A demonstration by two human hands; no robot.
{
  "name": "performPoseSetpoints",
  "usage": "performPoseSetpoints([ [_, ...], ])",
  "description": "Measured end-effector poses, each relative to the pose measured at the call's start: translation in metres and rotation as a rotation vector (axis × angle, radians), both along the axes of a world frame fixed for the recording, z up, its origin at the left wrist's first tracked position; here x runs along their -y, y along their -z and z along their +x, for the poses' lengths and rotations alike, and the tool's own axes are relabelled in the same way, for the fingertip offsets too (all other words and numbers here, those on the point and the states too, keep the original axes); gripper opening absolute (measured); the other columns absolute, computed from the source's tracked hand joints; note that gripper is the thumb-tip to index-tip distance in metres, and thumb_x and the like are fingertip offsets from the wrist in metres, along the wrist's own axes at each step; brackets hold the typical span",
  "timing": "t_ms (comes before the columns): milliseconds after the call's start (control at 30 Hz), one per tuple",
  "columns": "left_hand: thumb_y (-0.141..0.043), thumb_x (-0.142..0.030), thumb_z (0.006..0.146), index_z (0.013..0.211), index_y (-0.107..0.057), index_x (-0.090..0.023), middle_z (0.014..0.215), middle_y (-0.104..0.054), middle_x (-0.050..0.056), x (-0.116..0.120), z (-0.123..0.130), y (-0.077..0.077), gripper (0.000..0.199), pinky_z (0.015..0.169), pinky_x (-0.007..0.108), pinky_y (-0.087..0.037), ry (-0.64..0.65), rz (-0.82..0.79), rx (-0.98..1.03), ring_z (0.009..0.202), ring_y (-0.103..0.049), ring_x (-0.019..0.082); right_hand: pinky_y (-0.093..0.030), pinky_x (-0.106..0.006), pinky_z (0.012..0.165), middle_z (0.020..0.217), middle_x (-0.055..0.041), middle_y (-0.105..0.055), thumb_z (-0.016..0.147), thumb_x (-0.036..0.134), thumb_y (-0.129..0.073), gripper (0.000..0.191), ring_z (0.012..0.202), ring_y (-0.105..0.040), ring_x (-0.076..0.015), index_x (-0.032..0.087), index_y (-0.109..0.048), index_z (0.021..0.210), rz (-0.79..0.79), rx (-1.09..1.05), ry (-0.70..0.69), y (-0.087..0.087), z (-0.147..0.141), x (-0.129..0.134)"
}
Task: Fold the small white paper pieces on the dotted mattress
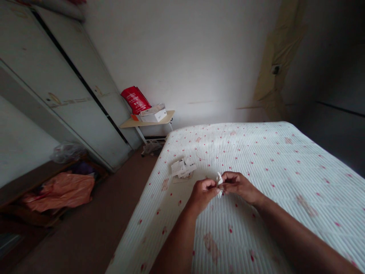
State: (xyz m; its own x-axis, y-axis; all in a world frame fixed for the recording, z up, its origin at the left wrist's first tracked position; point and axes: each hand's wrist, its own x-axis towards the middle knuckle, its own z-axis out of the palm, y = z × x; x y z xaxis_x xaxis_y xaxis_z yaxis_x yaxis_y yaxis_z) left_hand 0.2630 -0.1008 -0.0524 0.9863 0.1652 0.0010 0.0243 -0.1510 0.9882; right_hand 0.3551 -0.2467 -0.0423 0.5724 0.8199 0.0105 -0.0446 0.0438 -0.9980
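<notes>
Above the bed, my left hand (203, 193) and my right hand (237, 185) meet with their fingertips pinched on a small folded piece of white paper (219, 179). The paper stands on edge between them, its ends poking out above and below the fingers. How it is folded is too small to make out. To the left of my hands, a loose pile of printed paper pieces (183, 167) lies on the bed cover (242, 148), which is white, ribbed and dotted with red.
A small table (131, 123) by the far wall bears a red bag (136, 99) and a white box (154, 115). Wardrobe doors (71, 76) line the left. An orange cloth or bag (61, 190) lies on a low wooden piece of furniture. A wall socket (275, 69) is at right.
</notes>
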Motion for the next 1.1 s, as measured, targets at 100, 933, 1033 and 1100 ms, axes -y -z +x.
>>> performPoseSetpoints([
  [100,-0.058,-0.030,0.067,0.065,-0.055,-0.013,0.058,-0.041,-0.004,0.001,0.001,0.002,0.017,0.052,0.020,-0.026,-0.012,-0.009,-0.004,0.055,-0.034,0.008,-0.036,-0.023,0.055,0.060,0.0031,-0.055,0.066,0.035,-0.071,0.023,0.055,-0.047,-0.0089,0.015,-0.061,0.069,-0.006,0.059,0.028,0.002,0.000,0.000],
  [933,-0.052,-0.028,0.070,0.063,-0.055,-0.014,0.056,-0.041,-0.005,0.004,0.006,0.011,0.016,0.052,0.020,-0.027,-0.109,0.134,0.021,0.054,-0.037,0.008,-0.044,-0.032,0.073,0.081,-0.0050,-0.058,0.078,0.034,-0.060,0.015,0.082,-0.055,-0.0181,0.021,-0.062,0.070,0.099,0.578,0.259,0.003,-0.004,-0.004],
  [1033,-0.053,-0.028,0.070,0.064,-0.054,-0.014,0.057,-0.042,-0.005,0.004,0.005,0.010,0.015,0.052,0.020,-0.028,-0.105,0.170,0.018,0.055,-0.038,0.008,-0.043,-0.029,0.065,0.074,-0.0028,-0.057,0.078,0.038,-0.059,0.019,0.071,-0.054,-0.0154,0.020,-0.060,0.071,0.044,0.439,0.208,0.005,-0.004,-0.004],
  [1100,-0.054,-0.028,0.070,0.065,-0.054,-0.015,0.058,-0.043,-0.005,0.004,0.004,0.010,0.014,0.052,0.019,-0.028,-0.103,0.195,0.018,0.055,-0.038,0.008,-0.042,-0.027,0.060,0.068,-0.0010,-0.056,0.076,0.040,-0.061,0.022,0.064,-0.052,-0.0135,0.019,-0.058,0.071,0.012,0.347,0.195,0.008,-0.004,-0.004],
])
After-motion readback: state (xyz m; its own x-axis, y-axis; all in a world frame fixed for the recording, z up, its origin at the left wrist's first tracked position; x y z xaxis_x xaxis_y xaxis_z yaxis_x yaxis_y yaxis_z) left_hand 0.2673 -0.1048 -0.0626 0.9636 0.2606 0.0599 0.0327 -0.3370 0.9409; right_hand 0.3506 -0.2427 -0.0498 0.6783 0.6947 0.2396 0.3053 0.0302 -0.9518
